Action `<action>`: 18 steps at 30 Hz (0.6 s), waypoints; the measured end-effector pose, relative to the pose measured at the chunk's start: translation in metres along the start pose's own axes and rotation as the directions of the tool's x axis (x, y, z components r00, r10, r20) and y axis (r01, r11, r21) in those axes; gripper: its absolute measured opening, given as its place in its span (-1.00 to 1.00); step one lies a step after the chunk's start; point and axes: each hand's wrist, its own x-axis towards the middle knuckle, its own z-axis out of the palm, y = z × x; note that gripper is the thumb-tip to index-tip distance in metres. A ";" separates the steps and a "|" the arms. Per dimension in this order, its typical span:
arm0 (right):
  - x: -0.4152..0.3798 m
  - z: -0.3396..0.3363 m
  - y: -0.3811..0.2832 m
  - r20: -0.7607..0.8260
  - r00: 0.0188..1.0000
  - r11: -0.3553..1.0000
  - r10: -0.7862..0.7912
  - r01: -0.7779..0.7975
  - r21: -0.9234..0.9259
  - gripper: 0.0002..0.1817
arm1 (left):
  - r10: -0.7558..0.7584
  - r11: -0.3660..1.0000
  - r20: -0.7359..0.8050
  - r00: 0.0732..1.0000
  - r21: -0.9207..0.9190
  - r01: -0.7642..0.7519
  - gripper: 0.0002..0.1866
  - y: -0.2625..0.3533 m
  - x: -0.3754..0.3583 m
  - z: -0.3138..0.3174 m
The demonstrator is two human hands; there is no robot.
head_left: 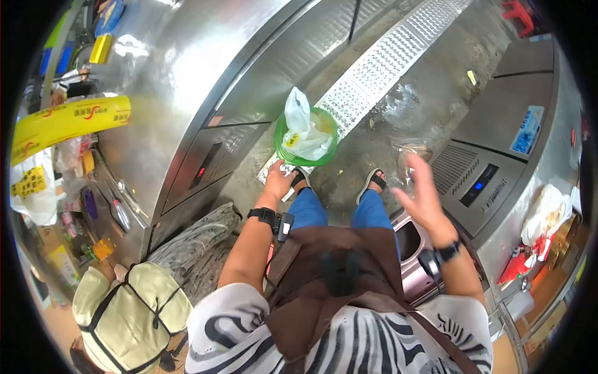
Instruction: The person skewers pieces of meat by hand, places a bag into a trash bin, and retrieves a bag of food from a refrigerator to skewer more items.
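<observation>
My left hand is closed at the near left rim of a round green plastic basket, its fingertips on the edge. A white plastic bag with a yellow label sits in the basket, its top standing up above the rim. My right hand is off to the right with thumb and fingers spread and nothing in them. Just beyond its fingertips, a clear plastic bag overlaps the hand in this view.
A stainless steel counter runs along the left, with a yellow roll and utensils on it. Another steel cabinet with a lit panel stands right. A pink bin is beside my right leg. Perforated mats cover part of the floor.
</observation>
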 end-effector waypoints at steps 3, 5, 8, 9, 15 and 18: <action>0.078 0.117 0.008 0.225 0.970 0.994 -0.089 0.100 -0.036 -0.08 | 0.066 0.987 0.009 0.998 -0.150 -0.064 -0.37 -0.040 0.027 0.000; 0.125 0.189 0.016 0.357 0.926 0.958 -0.125 0.206 -0.199 -0.02 | 0.011 0.967 0.047 0.999 -0.256 0.002 -0.41 -0.039 0.030 -0.007; 0.181 0.280 0.033 0.451 0.884 0.844 -0.124 0.333 -0.421 0.02 | 0.083 0.947 0.064 0.994 -0.316 -0.059 -0.45 -0.060 0.042 -0.003; 0.197 0.302 0.039 0.486 0.862 0.730 -0.146 0.426 -0.534 0.05 | 0.088 0.958 0.058 0.994 -0.278 -0.069 -0.46 -0.058 0.043 -0.004; 0.225 0.409 0.127 0.469 0.863 0.930 0.187 -0.003 -0.367 -0.41 | 0.018 0.909 0.032 0.999 -0.417 -0.003 -0.51 -0.071 0.074 0.007; 0.186 0.408 0.154 0.589 0.766 0.879 0.257 0.067 -0.471 -0.78 | -0.081 0.875 0.086 0.993 -0.472 0.112 -0.55 -0.073 0.098 0.022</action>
